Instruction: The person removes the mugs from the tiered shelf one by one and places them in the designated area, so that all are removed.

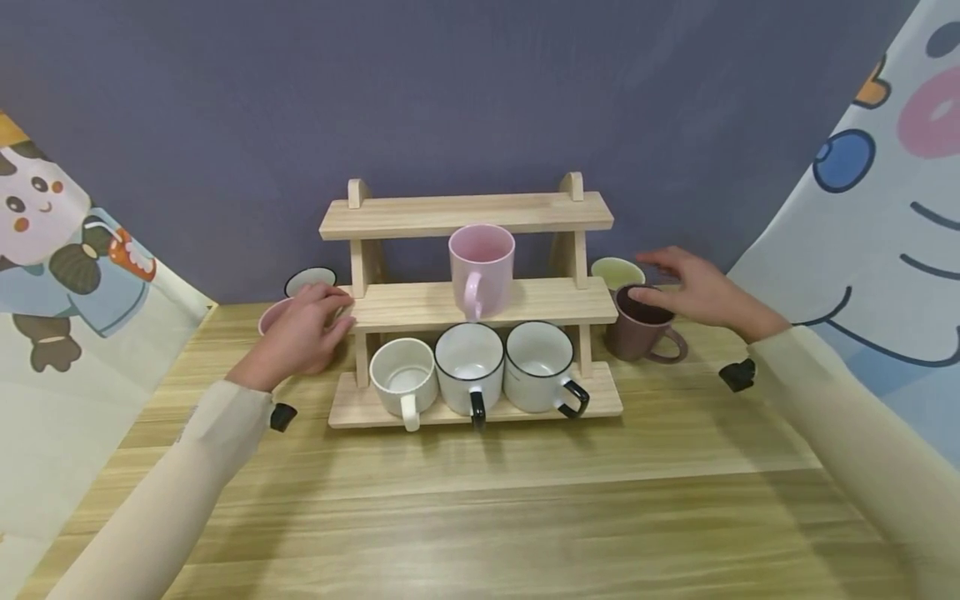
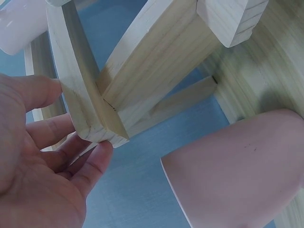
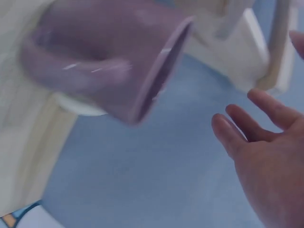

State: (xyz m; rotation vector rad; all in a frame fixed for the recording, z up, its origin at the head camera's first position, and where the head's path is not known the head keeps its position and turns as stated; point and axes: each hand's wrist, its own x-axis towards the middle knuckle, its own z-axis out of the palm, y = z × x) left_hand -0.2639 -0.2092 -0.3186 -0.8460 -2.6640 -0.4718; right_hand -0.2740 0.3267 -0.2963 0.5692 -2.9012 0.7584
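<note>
Rack (image 1: 465, 213), three-tiered and wooden, set near the back edge of the bench (image 1: 480, 517), about midway between its sides. We see the left hand (image 1: 296, 333) gripping the left end of the middle shelf (image 1: 405, 300). The right hand (image 1: 693, 287), well apart from it, holds nothing, its fingers parted beside the rack's right end, above the purple-brown mug (image 1: 637, 340) and near a green cup (image 1: 619, 272).

We judge the step in hand to be steadying the rack; whether the right hand wants the shelf or a mug, we cannot tell. We do best to keep the left grip firm but level, since a tug would probably slide the pink mug (image 1: 483, 271), and to bring the right fingers in clear of the mug's rim.

On the bottom shelf (image 1: 345, 410) we note a cream mug (image 1: 403, 379) and two black-rimmed mugs (image 1: 469, 367); beyond the left hand lie a pink cup (image 1: 274, 316) and a white cup (image 1: 309, 278).
</note>
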